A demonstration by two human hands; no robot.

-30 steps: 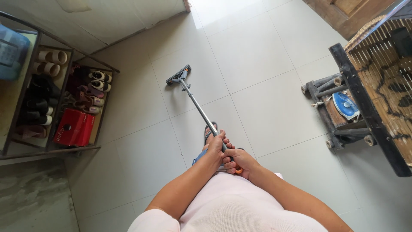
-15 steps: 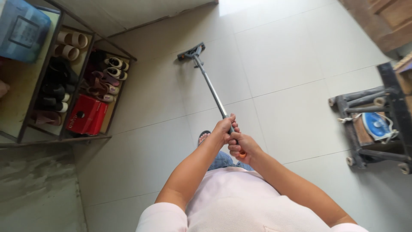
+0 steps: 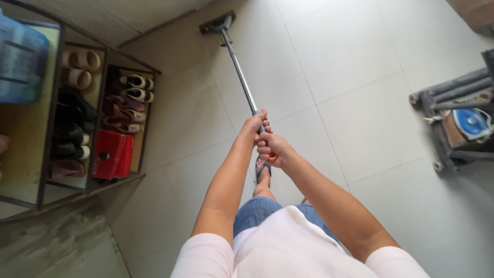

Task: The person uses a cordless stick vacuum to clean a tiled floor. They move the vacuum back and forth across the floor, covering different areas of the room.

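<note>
Both hands clasp the mop handle (image 3: 241,77) near its top: left hand (image 3: 253,127) above, right hand (image 3: 272,146) just below. The mop head (image 3: 217,22) rests on the tiled floor (image 3: 334,77) far ahead, near the wall.

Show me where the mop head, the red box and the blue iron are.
mop head (image 3: 217,22), head view, middle of the dark flat head on the floor tiles.
red box (image 3: 112,154), head view, its red top face, on the shoe rack.
blue iron (image 3: 474,123), head view, its blue body.
</note>
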